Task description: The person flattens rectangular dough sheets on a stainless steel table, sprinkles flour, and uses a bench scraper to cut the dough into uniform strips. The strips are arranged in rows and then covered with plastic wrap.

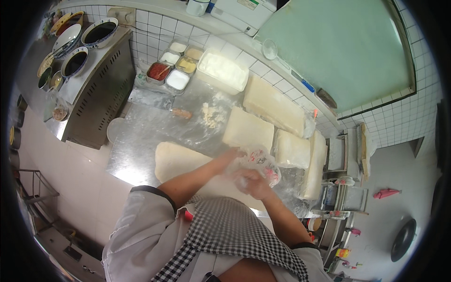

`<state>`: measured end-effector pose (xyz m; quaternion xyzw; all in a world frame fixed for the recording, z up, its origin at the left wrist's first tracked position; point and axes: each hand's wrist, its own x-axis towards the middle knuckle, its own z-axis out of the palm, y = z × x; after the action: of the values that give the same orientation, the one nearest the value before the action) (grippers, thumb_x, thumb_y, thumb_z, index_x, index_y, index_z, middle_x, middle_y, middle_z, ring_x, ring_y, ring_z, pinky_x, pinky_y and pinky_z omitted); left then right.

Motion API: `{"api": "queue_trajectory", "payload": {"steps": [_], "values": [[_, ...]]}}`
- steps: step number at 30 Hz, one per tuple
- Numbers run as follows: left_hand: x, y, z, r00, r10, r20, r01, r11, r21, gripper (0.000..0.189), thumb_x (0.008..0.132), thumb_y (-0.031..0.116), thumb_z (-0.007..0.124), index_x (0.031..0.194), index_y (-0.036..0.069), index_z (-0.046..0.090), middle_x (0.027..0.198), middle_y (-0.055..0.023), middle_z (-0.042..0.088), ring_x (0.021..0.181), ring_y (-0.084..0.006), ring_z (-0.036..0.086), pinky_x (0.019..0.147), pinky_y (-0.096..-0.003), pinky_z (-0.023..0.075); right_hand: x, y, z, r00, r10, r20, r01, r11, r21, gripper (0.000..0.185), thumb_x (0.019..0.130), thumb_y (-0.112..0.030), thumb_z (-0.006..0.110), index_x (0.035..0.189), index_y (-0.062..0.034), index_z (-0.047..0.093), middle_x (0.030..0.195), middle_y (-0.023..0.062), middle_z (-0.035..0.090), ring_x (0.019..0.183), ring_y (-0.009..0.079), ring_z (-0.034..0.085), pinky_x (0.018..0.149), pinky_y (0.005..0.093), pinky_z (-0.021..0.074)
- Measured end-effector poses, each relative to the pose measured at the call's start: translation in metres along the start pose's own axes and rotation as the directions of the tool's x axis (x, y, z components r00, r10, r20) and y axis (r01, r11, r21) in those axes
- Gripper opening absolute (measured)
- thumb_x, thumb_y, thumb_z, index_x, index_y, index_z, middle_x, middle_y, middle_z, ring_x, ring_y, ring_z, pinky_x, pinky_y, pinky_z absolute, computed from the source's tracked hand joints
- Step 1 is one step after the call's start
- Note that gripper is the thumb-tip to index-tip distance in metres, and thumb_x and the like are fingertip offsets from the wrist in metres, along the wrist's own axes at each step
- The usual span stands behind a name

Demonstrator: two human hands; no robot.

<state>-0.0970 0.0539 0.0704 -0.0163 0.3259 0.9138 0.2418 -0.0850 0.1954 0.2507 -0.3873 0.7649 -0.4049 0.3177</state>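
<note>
Both my hands are over a long slab of dough [183, 160] at the near edge of the metal worktop. My right hand [252, 183], blurred, is closed on a thin clear plastic bag [262, 162] with red and black printing. My left hand [232, 157] touches the bag's left side; whether its fingers grip it is blurred. Beyond the bag lies a square dough slab [249, 127]. To its right are a smaller plastic-wrapped slab [292, 148] and a long wrapped one [313, 167]. A larger wrapped slab [273, 102] lies along the wall.
Small metal tins [178, 79] of seasonings and a white tub [222, 71] stand at the back. Dough crumbs [209, 116] and a brown piece [181, 113] lie on the worktop. Bowls of dark liquid [74, 62] are on the left counter. Metal racks [336, 201] stand right.
</note>
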Motion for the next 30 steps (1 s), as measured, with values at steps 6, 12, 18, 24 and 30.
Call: {"api": "queue_trajectory", "payload": {"steps": [6,12,18,24,30], "values": [[0.010,-0.016,-0.018,0.829,0.301,0.472,-0.542,0.221,0.811,0.054,0.080,0.034,0.072,0.124,0.004,0.061,0.131,-0.0177,0.061,0.115,-0.0325,0.062,0.098,-0.0402,0.0478,0.008,0.048,-0.045,0.984,0.018,0.177,-0.178,0.097,0.979,0.015,0.086,-0.003,0.067,0.101,-0.0011,0.067,0.099,0.0100,0.070,0.081,0.0169,0.065,0.071,0.0308,0.0525],[0.062,-0.031,-0.005,0.935,0.326,0.142,-0.273,0.404,0.873,0.053,0.086,0.048,0.060,0.118,0.006,0.065,0.130,-0.0181,0.061,0.129,-0.0358,0.050,0.105,-0.0482,0.0416,0.004,0.028,0.026,0.985,-0.029,0.168,-0.016,0.965,0.264,0.010,0.084,-0.007,0.073,0.090,-0.0070,0.065,0.100,0.0054,0.067,0.099,0.0213,0.065,0.084,0.0361,0.0531],[0.048,-0.001,-0.038,0.818,0.302,-0.490,0.389,0.337,0.857,0.046,0.094,0.037,0.052,0.126,0.006,0.061,0.134,-0.0170,0.058,0.128,-0.0340,0.051,0.106,-0.0475,0.0400,-0.025,0.013,-0.034,0.987,-0.158,-0.028,0.073,0.284,0.956,0.027,0.089,-0.021,0.064,0.093,0.0053,0.061,0.084,0.0118,0.060,0.063,0.0184,0.054,0.052,0.0264,0.0439],[0.000,0.031,-0.001,0.918,0.090,-0.387,0.363,0.209,0.908,0.039,0.096,0.027,0.055,0.126,0.004,0.064,0.128,-0.0156,0.063,0.120,-0.0319,0.059,0.101,-0.0444,0.0459,-0.065,0.007,-0.080,0.926,0.169,-0.339,0.299,0.222,0.928,0.016,0.087,-0.015,0.059,0.082,0.0003,0.057,0.077,0.0106,0.057,0.048,0.0094,0.036,0.049,0.0236,0.0326],[-0.043,0.082,0.032,0.995,-0.093,0.028,0.054,0.768,0.638,0.036,0.103,0.029,0.048,0.113,0.001,0.069,0.110,-0.0171,0.071,0.107,-0.0299,0.066,0.095,-0.0385,0.0498,-0.082,0.016,-0.090,0.883,0.220,-0.415,0.348,0.288,0.892,0.006,0.083,-0.001,0.053,0.078,0.0001,0.055,0.070,0.0102,0.053,0.048,0.0111,0.037,0.047,0.0250,0.0292]]}}
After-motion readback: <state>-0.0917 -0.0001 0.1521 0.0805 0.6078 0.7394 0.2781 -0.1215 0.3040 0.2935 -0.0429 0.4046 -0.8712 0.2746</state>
